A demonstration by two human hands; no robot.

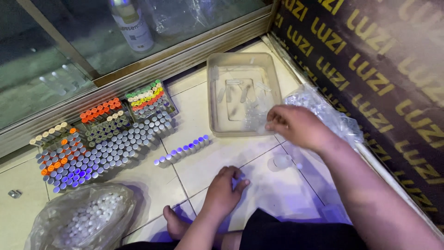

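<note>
Right hand [296, 126] sits at the 5 o'clock corner of the shallow clear plastic tray [213, 92], fingers drawn together and pointing toward 9 o'clock over the tray's near rim. We note the fingertips pinch toward the loose clear vials [233, 95] inside; whether one is actually gripped we cannot tell, since the glass is nearly invisible against the tray.

Left hand [224, 187] rests knuckles-down on the floor tile [208, 162], fingers curled loosely, holding nothing we can see.

Key relation: the vials lie at 10 to 11 o'clock from the right hand, close by, and at roughly 12 o'clock from the left hand, well apart. The right hand is clearly nearer. Most of the vials lie with long axes running near 12-to-6, a few tilted.

Also recorded: a single row of capped vials [181, 150] lies between tray and left hand, running 8-to-2 o'clock. Massed capped vials [99, 143] stand at 9 o'clock. A crumpled clear bag [323, 109] sits just behind the right hand.
</note>
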